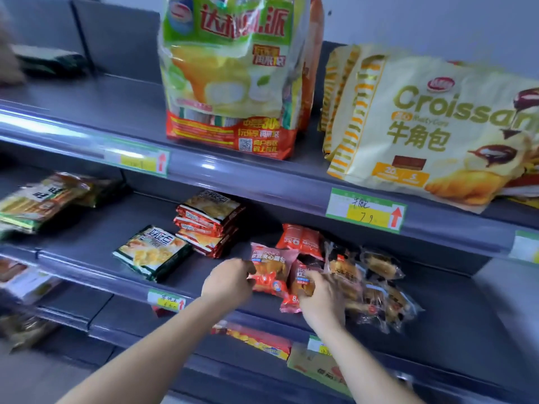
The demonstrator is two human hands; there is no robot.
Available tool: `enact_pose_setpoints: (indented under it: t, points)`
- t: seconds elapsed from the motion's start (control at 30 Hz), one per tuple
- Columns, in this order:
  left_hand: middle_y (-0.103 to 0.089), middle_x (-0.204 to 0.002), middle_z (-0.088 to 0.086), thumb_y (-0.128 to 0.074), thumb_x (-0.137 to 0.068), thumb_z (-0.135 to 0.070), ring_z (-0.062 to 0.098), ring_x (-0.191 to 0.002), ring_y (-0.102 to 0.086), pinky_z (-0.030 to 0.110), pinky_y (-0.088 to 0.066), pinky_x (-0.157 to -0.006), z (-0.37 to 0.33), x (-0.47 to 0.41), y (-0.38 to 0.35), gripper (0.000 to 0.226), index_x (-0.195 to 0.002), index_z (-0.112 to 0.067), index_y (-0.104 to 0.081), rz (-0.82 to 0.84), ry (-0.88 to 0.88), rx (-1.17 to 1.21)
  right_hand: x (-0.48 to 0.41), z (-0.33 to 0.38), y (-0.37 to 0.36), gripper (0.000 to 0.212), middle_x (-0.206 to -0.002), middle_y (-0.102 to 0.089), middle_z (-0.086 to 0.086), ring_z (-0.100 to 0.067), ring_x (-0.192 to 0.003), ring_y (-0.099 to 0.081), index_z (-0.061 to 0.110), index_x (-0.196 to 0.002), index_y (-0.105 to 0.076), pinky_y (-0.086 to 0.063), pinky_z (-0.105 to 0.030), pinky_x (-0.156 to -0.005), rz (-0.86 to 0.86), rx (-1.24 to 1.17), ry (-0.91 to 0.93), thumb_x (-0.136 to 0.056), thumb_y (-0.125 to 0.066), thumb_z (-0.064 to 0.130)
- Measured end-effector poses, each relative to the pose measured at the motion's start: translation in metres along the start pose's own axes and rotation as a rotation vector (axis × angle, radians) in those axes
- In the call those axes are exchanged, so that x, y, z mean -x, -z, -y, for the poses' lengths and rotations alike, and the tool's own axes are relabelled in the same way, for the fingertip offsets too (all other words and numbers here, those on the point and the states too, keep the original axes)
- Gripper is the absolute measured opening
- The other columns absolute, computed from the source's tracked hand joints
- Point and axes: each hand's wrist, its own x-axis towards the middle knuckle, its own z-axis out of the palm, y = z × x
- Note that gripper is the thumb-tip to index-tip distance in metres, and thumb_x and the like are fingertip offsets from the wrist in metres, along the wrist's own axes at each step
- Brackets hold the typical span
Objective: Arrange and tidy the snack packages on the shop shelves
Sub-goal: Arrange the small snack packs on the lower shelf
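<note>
Now | step: looks like tidying mid shelf (pixel 93 240) | your left hand (pixel 227 282) pinches left pack (pixel 269 272) | your right hand (pixel 320 298) grips right pack (pixel 292 300) | next, probably: line both up.

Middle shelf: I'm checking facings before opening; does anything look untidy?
Yes. The clear-wrapped pastry packets lie in a loose overlapping heap near the front edge. The pink packet gripped by the left hand and the second pink packet in the right hand sit tilted. The green biscuit pack lies skewed beside the red stack.
</note>
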Motion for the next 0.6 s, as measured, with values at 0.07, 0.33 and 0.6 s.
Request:
enact_pose_setpoints:
  t: [0.07,0.33,0.6]
  points:
    - [-0.064,-0.095,0.005,-0.053,-0.086,-0.022,0.030,-0.095,-0.061,0.033,-0.050,-0.070,0.021,0.012,0.024,0.015,-0.094,-0.017,-0.065,-0.033,0.037,-0.084,0.003,0.025,-0.002,0.034,-0.127,-0.056,0.006,-0.019,-0.120,-0.047,0.029,-0.121,-0.059,-0.041,-0.032,-0.098,0.056,0.012,0.092,-0.087,-0.064,0.029]
    - [-0.063,-0.113,-0.001,-0.055,-0.090,-0.031,0.026,-0.109,-0.059,0.033,-0.050,-0.078,0.101,0.057,0.123,0.022,-0.110,-0.026,-0.063,-0.203,0.164,-0.288,0.023,0.157,-0.011,0.033,-0.122,-0.059,0.005,-0.017,-0.120,-0.050,0.025,-0.119,-0.060,-0.039,-0.025,-0.096,0.263,0.002,0.438,-0.088,-0.065,0.032]
    - [-0.064,-0.103,0.002,-0.054,-0.089,-0.029,0.028,-0.100,-0.061,0.033,-0.049,-0.074,0.161,0.087,0.251,0.018,-0.100,-0.021,-0.065,-0.400,0.115,-0.360,0.055,0.321,0.003,0.029,-0.111,-0.069,0.004,-0.014,-0.105,-0.062,0.021,-0.112,-0.068,-0.045,-0.025,-0.087,0.318,-0.103,0.703,-0.084,-0.070,0.029]
